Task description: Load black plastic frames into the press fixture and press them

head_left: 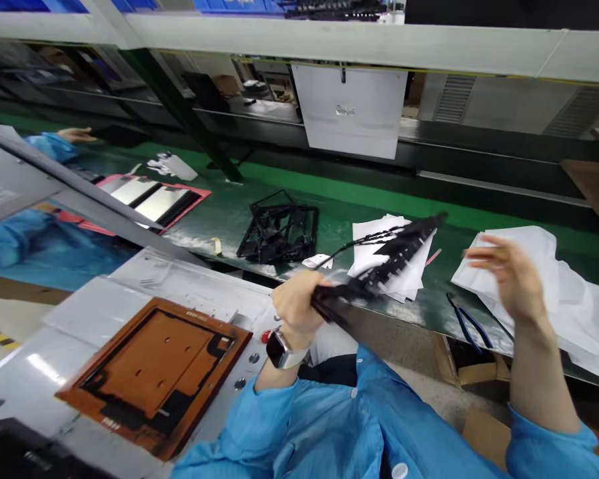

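My left hand (299, 299), with a watch on its wrist, is closed round one end of a black plastic frame (379, 269). The frame slants up to the right, smeared by motion, with thin strips and small pale patches along it. White paper sheets (364, 249) lie on the bench behind it. My right hand (516, 276) is raised at the right, fingers stretched out and holding nothing. Behind and below it are white foam-like sheets (544, 249). Blue-handled cutters (466, 322) rest at the bench edge, left of that hand.
A tangle of black frames (282, 229) sits mid-bench. An orange-brown fixture plate (164, 359) lies on the grey machine at left. Co-worker's blue sleeves (54, 243) show beyond a grey bar, near a pink-edged tray (202, 194). Cardboard boxes (484, 372) stand below the bench.
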The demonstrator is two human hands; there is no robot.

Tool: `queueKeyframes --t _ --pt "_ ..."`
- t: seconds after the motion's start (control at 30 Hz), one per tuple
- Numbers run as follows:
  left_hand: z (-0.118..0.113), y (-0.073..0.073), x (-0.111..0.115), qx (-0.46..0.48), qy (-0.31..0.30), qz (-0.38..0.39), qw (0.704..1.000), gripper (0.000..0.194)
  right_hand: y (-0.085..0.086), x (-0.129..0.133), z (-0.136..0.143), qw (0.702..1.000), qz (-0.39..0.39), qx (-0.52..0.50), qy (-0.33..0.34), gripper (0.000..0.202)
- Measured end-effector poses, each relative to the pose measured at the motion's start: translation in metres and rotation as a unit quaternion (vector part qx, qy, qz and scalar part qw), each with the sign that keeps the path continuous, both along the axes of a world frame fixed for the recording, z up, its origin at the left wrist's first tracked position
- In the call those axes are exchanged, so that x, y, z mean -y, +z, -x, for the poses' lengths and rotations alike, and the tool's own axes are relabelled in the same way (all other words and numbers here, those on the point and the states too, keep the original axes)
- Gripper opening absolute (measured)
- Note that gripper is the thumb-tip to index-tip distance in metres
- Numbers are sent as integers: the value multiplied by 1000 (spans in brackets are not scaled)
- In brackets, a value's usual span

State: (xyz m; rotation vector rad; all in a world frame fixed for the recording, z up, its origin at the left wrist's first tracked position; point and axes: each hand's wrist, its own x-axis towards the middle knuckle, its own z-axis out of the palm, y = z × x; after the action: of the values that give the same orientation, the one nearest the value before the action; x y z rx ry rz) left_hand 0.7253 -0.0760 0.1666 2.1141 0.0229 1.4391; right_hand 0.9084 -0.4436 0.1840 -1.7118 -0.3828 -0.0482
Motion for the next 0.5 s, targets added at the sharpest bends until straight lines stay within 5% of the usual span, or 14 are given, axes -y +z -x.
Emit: queueKeyframes --t 0.07,0.13,0.23,0.37,0.5 --pt "9 6 0 55 -23 -206 977 17 12 -54 28 939 -81 -217 253 90" --pt "18 7 -1 77 -35 -317 945 7 19 -94 46 854 -124 -347 368 95" --pt "33 -6 -4 21 -49 -335 941 8 21 -126 54 819 -173 -391 384 93" --pt "44 -41 -15 -164 -28 -202 965 21 16 -142 50 837 -200 -356 365 100" --pt "38 -61 -25 -209 32 -138 968 26 0 -162 57 852 -212 -316 360 103"
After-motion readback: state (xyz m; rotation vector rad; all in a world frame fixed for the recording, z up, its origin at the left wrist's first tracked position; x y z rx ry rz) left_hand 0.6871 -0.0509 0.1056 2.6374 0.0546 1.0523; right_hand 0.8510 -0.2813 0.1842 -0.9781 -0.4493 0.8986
